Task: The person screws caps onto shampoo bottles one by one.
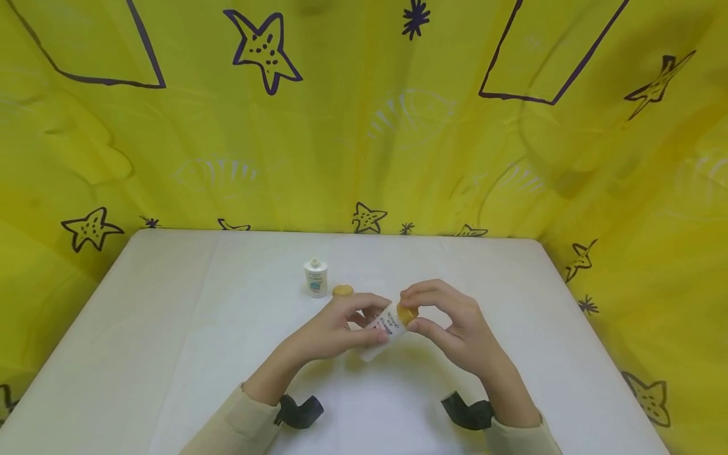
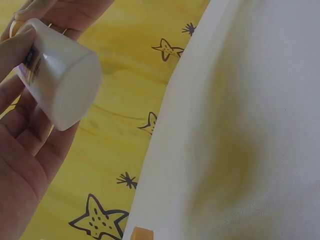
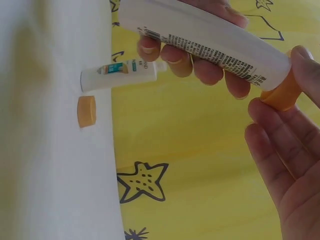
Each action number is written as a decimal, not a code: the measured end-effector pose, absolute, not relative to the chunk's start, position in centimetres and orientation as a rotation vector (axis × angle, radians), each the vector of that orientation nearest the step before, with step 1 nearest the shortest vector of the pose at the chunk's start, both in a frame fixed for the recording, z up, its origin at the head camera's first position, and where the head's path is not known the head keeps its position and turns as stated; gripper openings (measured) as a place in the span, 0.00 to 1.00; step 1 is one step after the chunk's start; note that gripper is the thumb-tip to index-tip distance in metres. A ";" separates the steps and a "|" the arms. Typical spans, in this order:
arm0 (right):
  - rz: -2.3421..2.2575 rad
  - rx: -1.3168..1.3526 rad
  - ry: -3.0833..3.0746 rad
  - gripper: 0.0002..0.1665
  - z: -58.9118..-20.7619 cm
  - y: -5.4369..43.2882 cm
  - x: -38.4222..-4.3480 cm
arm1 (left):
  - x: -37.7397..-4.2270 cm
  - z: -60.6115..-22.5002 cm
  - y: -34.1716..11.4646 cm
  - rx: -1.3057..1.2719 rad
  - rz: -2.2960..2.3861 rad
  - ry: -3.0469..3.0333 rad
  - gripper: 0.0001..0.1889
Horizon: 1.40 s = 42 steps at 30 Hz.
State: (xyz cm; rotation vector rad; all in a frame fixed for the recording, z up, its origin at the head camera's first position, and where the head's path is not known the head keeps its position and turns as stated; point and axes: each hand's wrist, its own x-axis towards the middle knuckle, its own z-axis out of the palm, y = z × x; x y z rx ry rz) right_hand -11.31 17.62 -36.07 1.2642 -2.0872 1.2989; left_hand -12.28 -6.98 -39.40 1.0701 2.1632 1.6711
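Note:
My left hand (image 1: 335, 325) grips a white plastic bottle (image 1: 388, 322) with printed labels, held tilted above the table. The bottle's flat base (image 2: 77, 92) faces the left wrist camera. At its upper end, my right hand (image 1: 457, 325) pinches the orange-yellow cap (image 1: 407, 313) between thumb and fingers. In the right wrist view the cap (image 3: 282, 92) sits against the bottle's end, and rows of small print run along the bottle's side. Whether the cap is tight or loose I cannot tell.
A second white bottle (image 1: 315, 278) stands upright and uncapped on the white table (image 1: 239, 278), behind the left hand. Next to it lies a loose orange-yellow cap (image 1: 343, 290). Yellow cloth (image 1: 318, 158) with starfish drawings hangs around the table's back and sides.

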 end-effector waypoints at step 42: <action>1.187 1.051 -2.247 0.18 -36.3 17.0 -10.8 | -11.9 -39.4 -6.1 1.251 1.662 2.529 0.16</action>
